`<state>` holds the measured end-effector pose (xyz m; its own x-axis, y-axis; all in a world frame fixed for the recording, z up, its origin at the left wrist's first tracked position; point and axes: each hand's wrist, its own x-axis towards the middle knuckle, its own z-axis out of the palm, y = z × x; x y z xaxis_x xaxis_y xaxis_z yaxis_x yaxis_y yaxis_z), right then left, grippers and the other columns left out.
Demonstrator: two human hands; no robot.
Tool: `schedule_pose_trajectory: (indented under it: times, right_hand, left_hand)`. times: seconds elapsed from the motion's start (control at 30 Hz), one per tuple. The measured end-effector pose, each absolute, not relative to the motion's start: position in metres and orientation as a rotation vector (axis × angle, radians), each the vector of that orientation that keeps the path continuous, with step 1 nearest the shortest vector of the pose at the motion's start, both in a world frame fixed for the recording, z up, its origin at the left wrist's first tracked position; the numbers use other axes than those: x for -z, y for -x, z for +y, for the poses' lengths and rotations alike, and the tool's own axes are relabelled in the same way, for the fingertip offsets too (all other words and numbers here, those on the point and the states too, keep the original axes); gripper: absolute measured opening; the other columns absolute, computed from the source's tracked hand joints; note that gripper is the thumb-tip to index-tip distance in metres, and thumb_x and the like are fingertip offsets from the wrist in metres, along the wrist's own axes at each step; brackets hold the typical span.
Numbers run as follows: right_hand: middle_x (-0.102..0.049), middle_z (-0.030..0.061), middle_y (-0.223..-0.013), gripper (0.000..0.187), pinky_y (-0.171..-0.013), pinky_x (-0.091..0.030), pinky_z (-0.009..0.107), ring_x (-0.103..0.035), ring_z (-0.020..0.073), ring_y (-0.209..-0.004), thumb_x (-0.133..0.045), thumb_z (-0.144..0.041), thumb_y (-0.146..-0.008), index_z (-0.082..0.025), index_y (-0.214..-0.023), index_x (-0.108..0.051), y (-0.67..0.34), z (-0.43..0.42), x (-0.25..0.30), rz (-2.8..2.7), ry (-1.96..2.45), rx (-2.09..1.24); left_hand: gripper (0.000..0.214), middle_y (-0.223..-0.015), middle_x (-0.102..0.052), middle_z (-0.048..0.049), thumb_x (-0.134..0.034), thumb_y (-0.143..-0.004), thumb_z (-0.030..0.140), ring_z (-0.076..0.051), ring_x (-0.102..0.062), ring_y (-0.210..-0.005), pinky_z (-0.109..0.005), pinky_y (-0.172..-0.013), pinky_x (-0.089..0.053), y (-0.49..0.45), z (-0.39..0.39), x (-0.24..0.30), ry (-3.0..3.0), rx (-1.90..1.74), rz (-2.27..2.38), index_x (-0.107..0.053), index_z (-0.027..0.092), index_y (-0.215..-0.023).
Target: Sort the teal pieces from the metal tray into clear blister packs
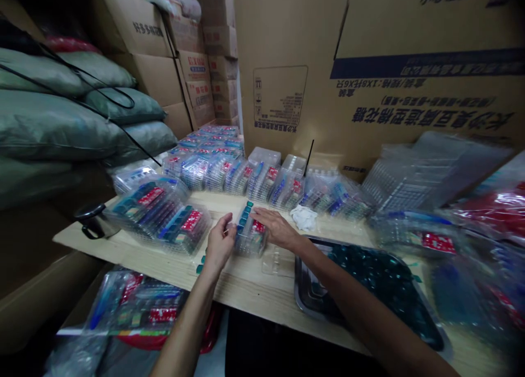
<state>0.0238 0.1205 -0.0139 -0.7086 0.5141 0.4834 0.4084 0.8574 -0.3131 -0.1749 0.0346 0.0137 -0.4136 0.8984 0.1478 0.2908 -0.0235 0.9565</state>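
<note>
A stack of clear plastic trays (pixel 248 245) stands on the wooden table in front of me, with a row of teal pieces (pixel 245 217) and a red patterned packet (pixel 258 227) in the top one. My left hand (pixel 220 241) is at the stack's left side, fingers curled toward the thumb; whatever they may pinch is hidden. My right hand (pixel 275 227) lies over the stack's upper right, its fingers stretched out and touching the top tray. Below my left hand, a few more teal pieces (pixel 200 267) show, partly covered by the wrist.
A dark metal tray (pixel 301 295) heaped with teal pieces sits at right, under my forearm. Filled tray stacks (pixel 184 229) stand at left and along the back. A crumpled white tissue (pixel 304 217), a metal mug (pixel 93 222) and a large cardboard box (pixel 295 48) are around.
</note>
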Motion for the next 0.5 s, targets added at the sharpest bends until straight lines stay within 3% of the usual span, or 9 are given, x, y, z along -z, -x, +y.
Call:
schedule_pose_trajectory:
  times: [0.13,0.3,0.37,0.5]
  right_hand:
    - [-0.064,0.0103,-0.133,0.059,-0.107,-0.043,0.041,-0.057,0.0213,-0.124,-0.047,-0.001,-0.081,-0.022,-0.135,-0.060,-0.030,0.119,0.012,-2.358,0.705,-0.315]
    - [-0.044,0.0145,-0.151,0.053,-0.115,-0.035,0.044,-0.038,0.0236,-0.141,-0.040,-0.014,-0.093,-0.017,-0.145,-0.048,-0.018,0.116,0.013,-2.353,0.892,-0.424]
    - [-0.043,0.0167,-0.152,0.051,-0.117,-0.031,0.044,-0.035,0.0245,-0.143,-0.041,-0.018,-0.094,-0.013,-0.144,-0.049,-0.013,0.113,0.012,-2.425,0.888,-0.456]
    - [-0.047,0.0146,-0.148,0.051,-0.115,-0.032,0.043,-0.038,0.0255,-0.140,-0.047,-0.019,-0.088,-0.017,-0.138,-0.055,-0.008,0.107,0.009,-2.235,1.046,-0.534]
  left_hand:
    - [0.045,-0.124,-0.068,-0.0166,-0.055,-0.087,0.034,-0.026,-0.066,-0.111,-0.040,-0.097,-0.051,0.173,0.032,-0.013,-1.438,-1.374,1.814,-0.062,0.013,-0.126]
    - [0.039,-0.115,-0.070,-0.0164,-0.050,-0.089,0.030,-0.024,-0.070,-0.093,-0.037,-0.086,-0.055,0.170,0.032,-0.010,-1.593,-1.209,1.939,-0.066,0.011,-0.118]
    - [0.043,-0.118,-0.069,-0.0167,-0.050,-0.087,0.023,-0.023,-0.069,-0.094,-0.036,-0.086,-0.055,0.171,0.034,-0.009,-1.540,-1.164,1.995,-0.061,0.010,-0.126]
    - [0.046,-0.121,-0.067,-0.0160,-0.051,-0.085,0.019,-0.023,-0.067,-0.100,-0.036,-0.089,-0.052,0.173,0.035,-0.012,-1.567,-0.989,2.134,-0.060,0.012,-0.129]
